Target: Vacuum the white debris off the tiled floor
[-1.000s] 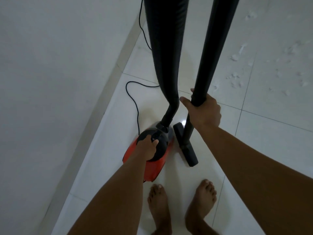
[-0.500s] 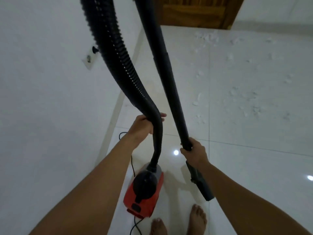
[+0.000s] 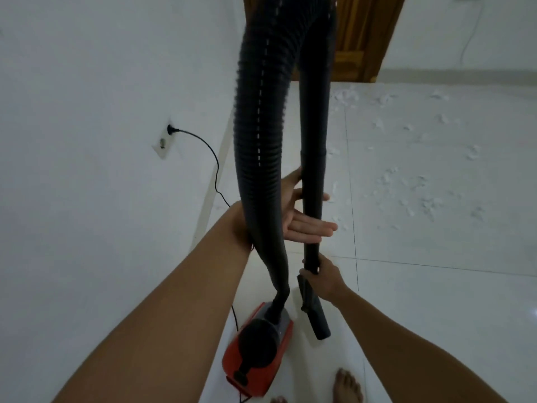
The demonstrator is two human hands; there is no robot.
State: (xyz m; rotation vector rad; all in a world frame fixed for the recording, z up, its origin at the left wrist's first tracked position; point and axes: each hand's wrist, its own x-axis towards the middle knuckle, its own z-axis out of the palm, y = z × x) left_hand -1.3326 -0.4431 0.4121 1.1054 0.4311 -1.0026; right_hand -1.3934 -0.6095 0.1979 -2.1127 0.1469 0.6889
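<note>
Your right hand (image 3: 324, 279) is wrapped around the lower end of the wand (image 3: 313, 175), fingers closed on the tube just above the nozzle (image 3: 315, 312). The nozzle hangs clear of the floor (image 3: 436, 301), angled down and to the right, just beside the vacuum (image 3: 258, 347).

Your left hand (image 3: 302, 210) is open, fingers spread and stretched out flat behind the wand, palm toward you. The thumb touches the tube's left side; the fingers pass behind it without closing. The hose (image 3: 261, 158) crosses in front of your left wrist and hides part of the palm.

The hose drops from the top edge, narrows, and plugs into the top of the vacuum, an orange body with a black round cap, sitting on the floor by the left wall (image 3: 87, 141). A bare foot (image 3: 347, 386) stands to its right at the bottom edge.

The cord (image 3: 213, 170) runs from a plug in the socket (image 3: 164, 142) on the wall down behind your left forearm.

The debris (image 3: 418, 184) lies scattered over the tiles to the right and ahead, well apart from the nozzle, reaching toward the door (image 3: 360, 39) at the far edge of the floor.
</note>
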